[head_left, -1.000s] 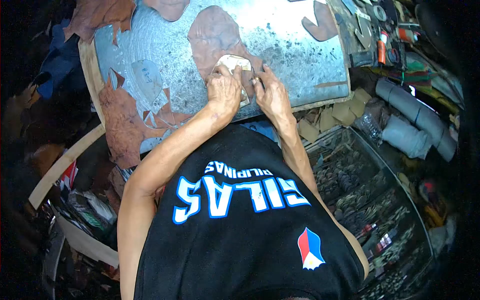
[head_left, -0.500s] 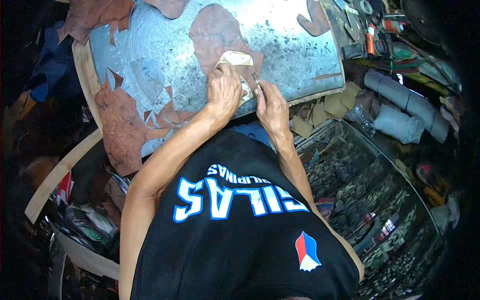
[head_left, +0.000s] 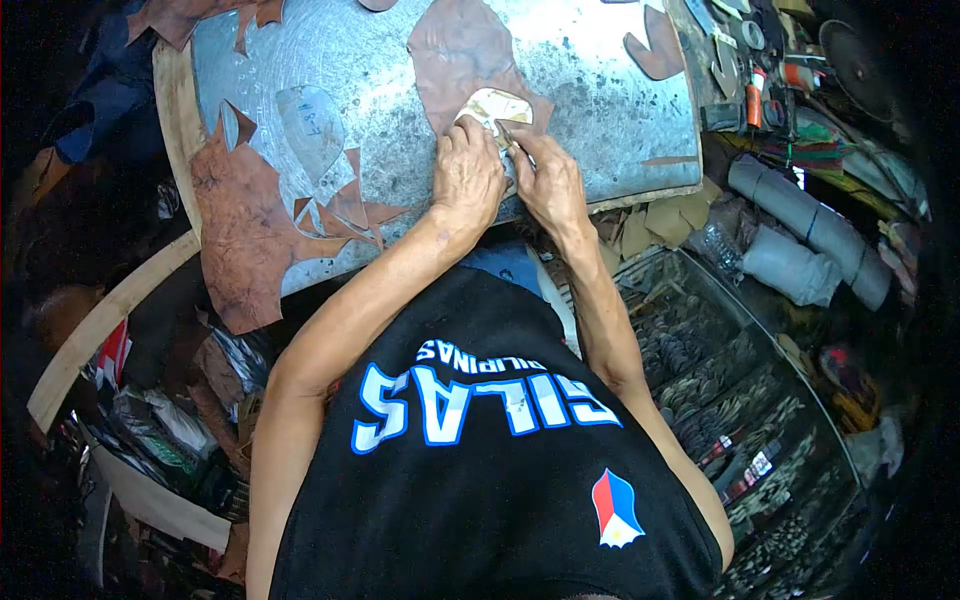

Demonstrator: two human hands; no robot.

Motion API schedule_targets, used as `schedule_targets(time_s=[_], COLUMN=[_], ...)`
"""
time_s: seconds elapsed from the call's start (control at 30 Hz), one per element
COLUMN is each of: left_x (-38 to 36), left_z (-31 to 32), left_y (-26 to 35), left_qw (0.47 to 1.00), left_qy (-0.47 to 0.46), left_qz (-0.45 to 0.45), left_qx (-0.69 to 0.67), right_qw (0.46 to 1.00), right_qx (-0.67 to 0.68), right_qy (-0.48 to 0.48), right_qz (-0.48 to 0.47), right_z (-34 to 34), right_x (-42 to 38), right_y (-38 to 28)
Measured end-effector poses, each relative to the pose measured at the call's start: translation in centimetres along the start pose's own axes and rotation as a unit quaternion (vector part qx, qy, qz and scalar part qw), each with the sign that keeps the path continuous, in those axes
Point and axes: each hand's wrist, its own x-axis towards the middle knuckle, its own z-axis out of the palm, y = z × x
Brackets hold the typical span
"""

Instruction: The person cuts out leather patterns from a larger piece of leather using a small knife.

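A brown leather piece lies on the metal-topped work surface, with a pale, shaped template on top of it. My left hand presses the template down with bent fingers, covering its near part. Close beside it, my right hand pinches a slim, dark pointed tool. The tool's tip is at the template, by my left fingertips. Its exact kind is hard to make out, since my fingers hide most of it.
Leather scraps hang over the left edge of the metal sheet. A marked clear template lies nearby. An orange-labelled bottle and tools stand at the far right. Grey rolls and a glass-topped case are to the right.
The view has shifted a little. My right hand has moved left and away from me, bringing the tool from beside the template up to it. My left hand stays on the template.
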Motion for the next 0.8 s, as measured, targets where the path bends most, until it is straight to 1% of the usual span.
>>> schedule_targets(time_s=[0.2,0.27,0.3,0.4,0.43,0.5,0.67,0.8], left_x=[0.1,0.1,0.1,0.2,0.2,0.4,0.3,0.3], left_z=[-0.4,-0.4,-0.3,-0.4,-0.5,-0.8,-1.5,-1.5], left_y=[0.1,0.3,0.3,0.4,0.4,0.4,0.4,0.4], left_qw=[1.000,1.000,1.000,1.000,0.999,0.999,0.997,0.998], left_qy=[-0.013,-0.022,-0.028,-0.014,-0.031,-0.048,-0.074,-0.067], left_qz=[-0.007,-0.008,-0.009,-0.008,-0.005,-0.004,-0.001,-0.002], left_qx=[-0.015,-0.001,0.000,0.008,0.011,0.016,-0.018,-0.022], right_qw=[1.000,0.999,0.999,0.998,0.998,0.993,0.992,0.992], right_qx=[0.005,0.002,0.006,-0.009,-0.007,-0.042,-0.033,-0.031], right_qy=[-0.010,-0.031,-0.035,-0.065,-0.067,-0.108,-0.124,-0.122], right_qz=[-0.021,0.015,0.018,-0.014,-0.015,-0.015,0.000,0.024], right_z=[-0.2,-0.5,-0.6,-1.4,-1.6,-2.0,-2.9,-3.4], right_x=[0.4,0.5,0.6,1.0,0.9,0.7,-0.1,-1.1], right_y=[0.0,-0.4,-0.5,-0.7,-0.5,0.0,0.4,0.2])
